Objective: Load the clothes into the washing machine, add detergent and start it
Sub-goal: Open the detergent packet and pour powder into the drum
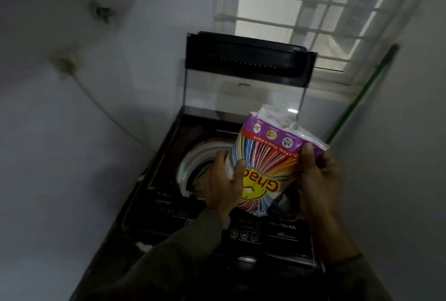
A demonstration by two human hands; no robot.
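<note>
A colourful detergent powder bag [268,156] with a purple top band and a yellow logo hangs over the dark top-loading washing machine [166,187], its torn white mouth pointing away from me. My left hand [223,187] grips the bag's lower left side. My right hand [318,175] holds its right edge near the top. The machine's lid [246,76] stands raised at the back. The white drum rim [193,163] shows left of the bag; clothes inside are dim and mostly hidden. The control panel [246,234] lies below my hands.
White walls close in on both sides of the machine. A barred window [301,11] is behind it. A green pole [362,93] leans in the right corner. A thin cable [103,110] runs down the left wall.
</note>
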